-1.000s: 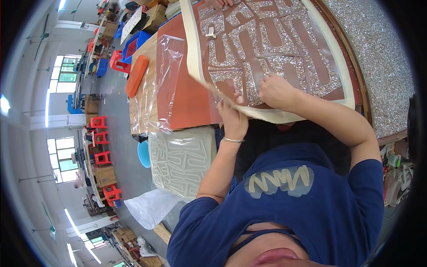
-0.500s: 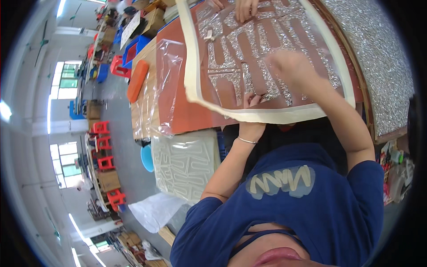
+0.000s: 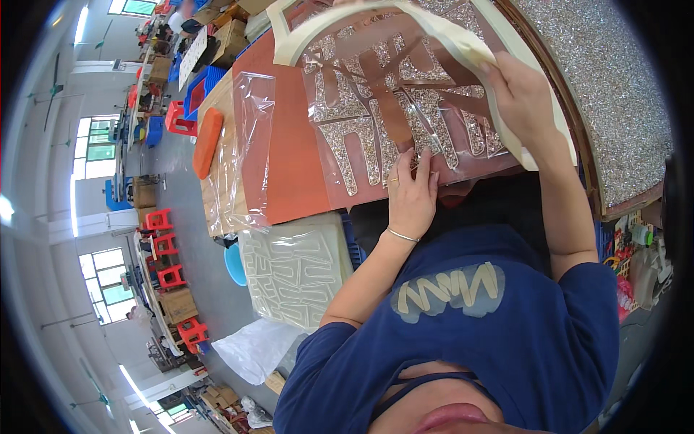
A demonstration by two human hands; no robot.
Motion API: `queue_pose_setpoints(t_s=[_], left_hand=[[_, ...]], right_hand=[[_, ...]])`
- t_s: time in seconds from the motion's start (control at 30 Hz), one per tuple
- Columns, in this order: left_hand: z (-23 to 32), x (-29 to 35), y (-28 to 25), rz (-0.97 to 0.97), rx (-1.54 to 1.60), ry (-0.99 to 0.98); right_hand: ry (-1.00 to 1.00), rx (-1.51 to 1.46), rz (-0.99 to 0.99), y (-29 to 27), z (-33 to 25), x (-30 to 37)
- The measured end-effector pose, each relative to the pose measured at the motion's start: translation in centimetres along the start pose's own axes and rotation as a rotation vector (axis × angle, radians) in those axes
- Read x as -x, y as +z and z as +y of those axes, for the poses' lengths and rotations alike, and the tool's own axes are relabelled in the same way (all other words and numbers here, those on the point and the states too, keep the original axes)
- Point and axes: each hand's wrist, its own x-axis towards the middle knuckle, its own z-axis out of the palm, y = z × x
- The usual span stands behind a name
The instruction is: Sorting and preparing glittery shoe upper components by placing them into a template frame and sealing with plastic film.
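My right hand (image 3: 524, 101) is closed on the cream border (image 3: 459, 37) of a clear sheet with brownish shapes, holding it raised and curled back. Under it, on the brown table covering (image 3: 296, 163), lie silvery glitter shapes (image 3: 371, 170) with long legs and narrow gaps between them. My left hand (image 3: 412, 192) rests at the near edge of these shapes. Its fingers are stretched out and slightly apart, the tips touching the glitter layer. The raised sheet hides part of the far shapes.
Right of the work is a wood-edged bed of glitter (image 3: 614, 101). Crumpled clear film (image 3: 253, 145) and an orange rounded block (image 3: 208, 143) lie at left. Lower left are a stack of clear patterned sheets (image 3: 293, 271) and a blue basin (image 3: 235, 265). Red stools (image 3: 171, 276) stand beyond.
The cream-bordered sheet has gone from lying nearly flat to being lifted and curled away. My right hand now grips its border; my left hand has come out onto the glitter. Another person's hands have left view.
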Motion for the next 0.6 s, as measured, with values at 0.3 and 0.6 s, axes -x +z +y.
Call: queue_pose_setpoints(t_s=[0.3, 0.6], left_hand=[[-0.9, 2.5, -1.3, 0.126, 0.045, 0.182], [-7.9, 27.6, -0.5, -0.12, 0.28, -1.271]], right_hand=[[-0.113, -0.117, -0.4, 2.2, 2.1, 6.6], [-0.016, 0.295, -0.435, -1.4, 5.9, 7.9]])
